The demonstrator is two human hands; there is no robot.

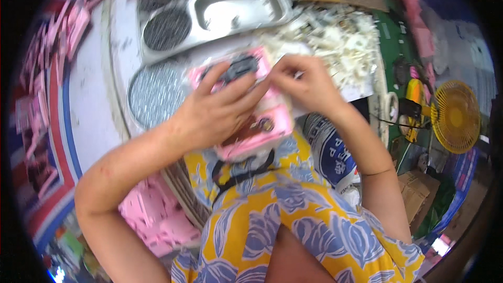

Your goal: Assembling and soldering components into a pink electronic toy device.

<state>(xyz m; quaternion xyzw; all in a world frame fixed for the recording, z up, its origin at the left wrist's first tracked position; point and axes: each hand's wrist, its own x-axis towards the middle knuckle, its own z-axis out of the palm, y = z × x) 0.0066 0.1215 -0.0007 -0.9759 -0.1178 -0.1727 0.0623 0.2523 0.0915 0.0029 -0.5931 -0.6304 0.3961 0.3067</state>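
A pink plastic casing [282, 120] lies open in front of me, near the table edge at my body. Dark parts [243, 66] sit at its far end, and a small round metal piece [265, 124] shows at the near end. Across the casing's left side rests my left hand [222, 107], its fingers spread, covering much of the inside. At the casing's right edge my right hand [309, 81] has thumb and forefinger pinched together, close to the left fingertips. Whatever is in that pinch is too small and blurred to make out.
Left of the casing is a round dish [157, 94] of thin metal pieces; beyond stands a metal compartment tray [196, 2]. White plastic parts [340, 47] are heaped at the back right. Pink casings [160, 212] are stacked at lower left. A yellow fan [456, 118] stands far right.
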